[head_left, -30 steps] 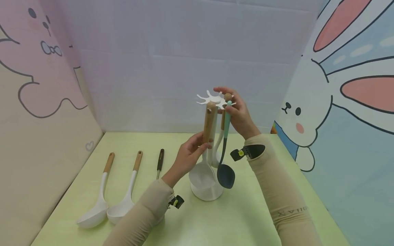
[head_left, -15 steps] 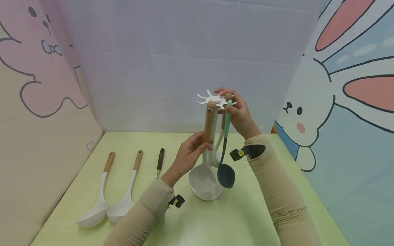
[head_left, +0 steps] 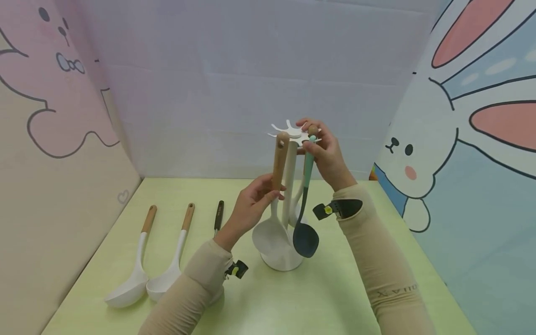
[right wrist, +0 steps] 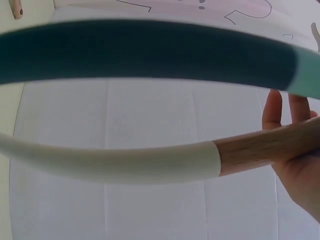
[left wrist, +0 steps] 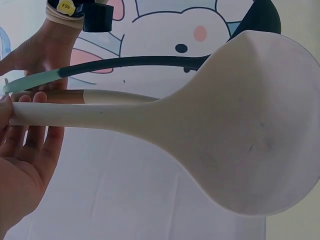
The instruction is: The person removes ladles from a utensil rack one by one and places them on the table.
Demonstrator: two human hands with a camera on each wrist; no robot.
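A white ladle point(head_left: 271, 235) with a wooden handle is pinched near the base of that handle by my left hand point(head_left: 252, 200). It hangs in front of and just left of a white utensil rack point(head_left: 290, 163) with a round base. At the rack's hooked top, my right hand point(head_left: 324, 151) grips the rim, its thumb by a mint handle. That handle belongs to a dark ladle point(head_left: 306, 239) on the rack's right side. Behind it hangs another white utensil point(right wrist: 125, 165) with a wooden handle. In the left wrist view, the held ladle point(left wrist: 250, 130) hides much of the scene.
On the table's left side lie two white ladles point(head_left: 127, 291) point(head_left: 163, 281) with wooden handles. A utensil with a black handle point(head_left: 219, 215) lies beside them, partly hidden by my left forearm. Printed cloth walls enclose the table point(head_left: 335, 298).
My left hand has shifted slightly left and up with the white ladle, and more of the rack's post shows between them. My right hand stays at the rack's top.
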